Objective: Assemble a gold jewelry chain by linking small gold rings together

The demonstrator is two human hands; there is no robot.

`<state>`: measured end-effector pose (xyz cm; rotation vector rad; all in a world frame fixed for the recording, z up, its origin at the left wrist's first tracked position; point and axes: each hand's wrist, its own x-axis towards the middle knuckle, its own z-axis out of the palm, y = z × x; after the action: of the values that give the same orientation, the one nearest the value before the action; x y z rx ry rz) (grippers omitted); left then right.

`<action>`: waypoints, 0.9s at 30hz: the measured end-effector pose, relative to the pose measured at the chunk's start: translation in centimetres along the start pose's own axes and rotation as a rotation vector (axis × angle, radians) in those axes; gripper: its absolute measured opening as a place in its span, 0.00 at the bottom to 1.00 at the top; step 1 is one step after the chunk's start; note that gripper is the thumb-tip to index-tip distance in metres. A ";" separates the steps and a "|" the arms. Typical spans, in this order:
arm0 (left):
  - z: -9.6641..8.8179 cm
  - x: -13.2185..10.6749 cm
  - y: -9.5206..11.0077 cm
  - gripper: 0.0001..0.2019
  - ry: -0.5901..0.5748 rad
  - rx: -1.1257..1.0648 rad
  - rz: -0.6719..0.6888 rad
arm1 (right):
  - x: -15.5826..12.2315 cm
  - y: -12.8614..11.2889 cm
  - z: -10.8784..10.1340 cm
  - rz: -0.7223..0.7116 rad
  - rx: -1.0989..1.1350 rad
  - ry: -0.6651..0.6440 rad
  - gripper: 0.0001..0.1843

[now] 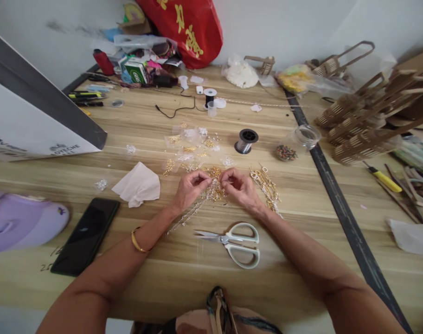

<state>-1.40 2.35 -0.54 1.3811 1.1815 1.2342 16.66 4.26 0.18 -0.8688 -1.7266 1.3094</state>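
My left hand [191,189] is closed in a pinch at the upper end of a silver chain [189,215], which trails down-left across the table. Close beside it, my right hand [242,188] also pinches, thumb against forefinger; whatever is between those fingertips is too small to make out. Beneath and between both hands lies a heap of gold beads [216,194]. Gold and silver chains [267,188] rest just right of my right hand. Nearer to me, scissors [228,241] with pale handles lie with their blades pointing left.
Beyond the hands are small bags of findings [189,139], a wire spool [246,141] and a jar [307,138] beside dark beads [286,152]. At left lie a tissue [138,184] and a phone [86,236]. Brown woven baskets [361,125] stand at right.
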 end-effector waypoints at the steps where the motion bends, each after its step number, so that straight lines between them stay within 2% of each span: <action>1: 0.0 0.0 0.1 0.06 -0.009 -0.017 0.002 | 0.1 0.1 0.1 0.044 0.079 -0.003 0.03; 5: 0.0 -0.1 0.4 0.06 -0.056 -0.083 -0.040 | 0.6 0.4 0.2 0.138 0.291 -0.012 0.08; 12: -0.1 0.1 0.0 0.09 -0.044 -0.172 -0.116 | 0.9 0.6 -0.2 0.232 0.420 -0.041 0.10; 17: -0.1 0.0 0.1 0.09 -0.035 -0.168 -0.116 | 0.8 0.4 -0.3 0.267 0.350 -0.055 0.09; 21: -0.1 0.0 0.1 0.09 -0.040 -0.197 -0.090 | 0.6 0.3 -0.1 0.227 0.286 -0.078 0.08; 27: 0.2 0.0 0.6 0.09 -0.026 -0.143 -0.173 | 0.4 0.2 0.1 0.161 0.136 -0.089 0.06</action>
<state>-1.15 2.22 0.04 1.1612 1.1461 1.1511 16.43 4.63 0.01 -0.8970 -1.6406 1.5742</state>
